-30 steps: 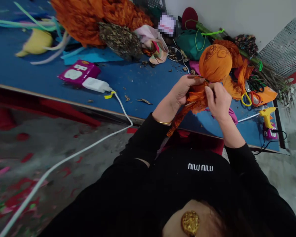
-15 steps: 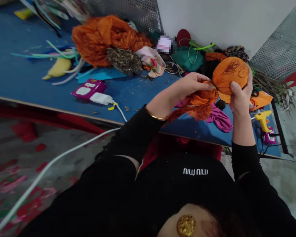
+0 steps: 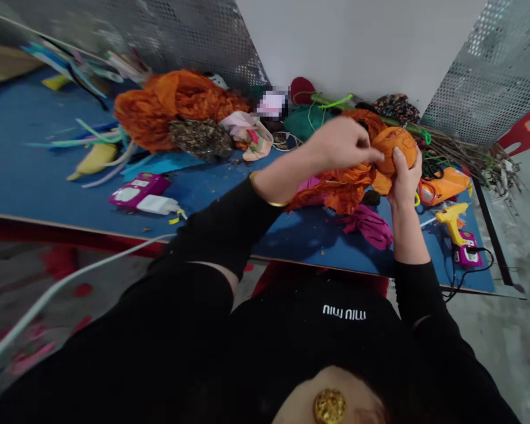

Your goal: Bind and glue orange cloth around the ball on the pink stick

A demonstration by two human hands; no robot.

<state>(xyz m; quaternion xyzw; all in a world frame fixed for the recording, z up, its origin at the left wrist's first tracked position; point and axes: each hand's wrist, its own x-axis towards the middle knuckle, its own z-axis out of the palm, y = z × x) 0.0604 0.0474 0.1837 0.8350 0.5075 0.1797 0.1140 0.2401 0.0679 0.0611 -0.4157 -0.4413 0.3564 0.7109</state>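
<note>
The left hand point(image 3: 339, 142) has come up off the bunched orange cloth point(image 3: 347, 191) below it, fingers half curled, tips beside the orange ball point(image 3: 392, 141); whether they pinch anything, I can't tell. The right hand point(image 3: 405, 178), fingers wrapped around the ball, seemingly steadies it alone.

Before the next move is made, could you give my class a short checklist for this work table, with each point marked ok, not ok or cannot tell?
1. Round ball covered in orange cloth held by the right hand: ok, the thumb lies across its near side.
2. Left hand touching the ball: cannot tell; its fingertips are at the ball but blurred.
3. Crumpled, loose orange cloth clear of the left hand: not ok, it spreads close below it.
4. Yellow plastic glue gun apart from both hands: ok, it is right of the right forearm.
5. Glue gun hot: cannot tell.
6. Long white cable kept within the table: not ok, it runs out past the front edge.
</note>
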